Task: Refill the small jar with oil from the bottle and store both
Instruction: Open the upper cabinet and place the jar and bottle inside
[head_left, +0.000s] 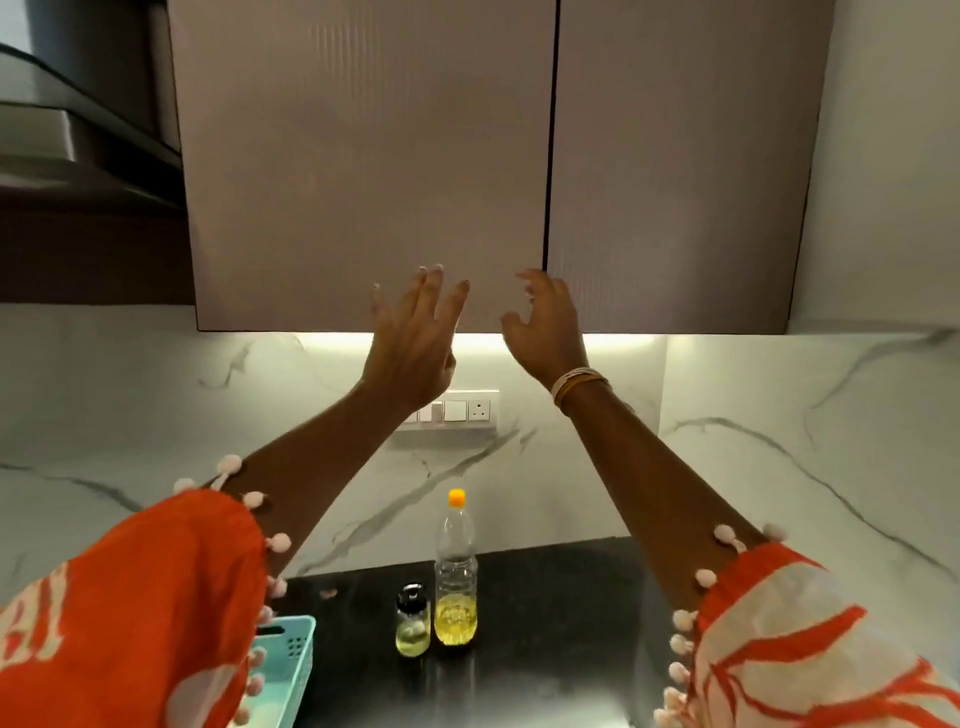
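fingers spread on left hand, right hand loosely curled, empty, bottle beside jar

Two big brown cupboard doors hang shut at twelve o'clock, with a thin dark gap between them. A light glows under them. The wall is white stone with grey lines. A white switch plate sits on it. At seven o'clock, a light blue basket rests on the dark desk.
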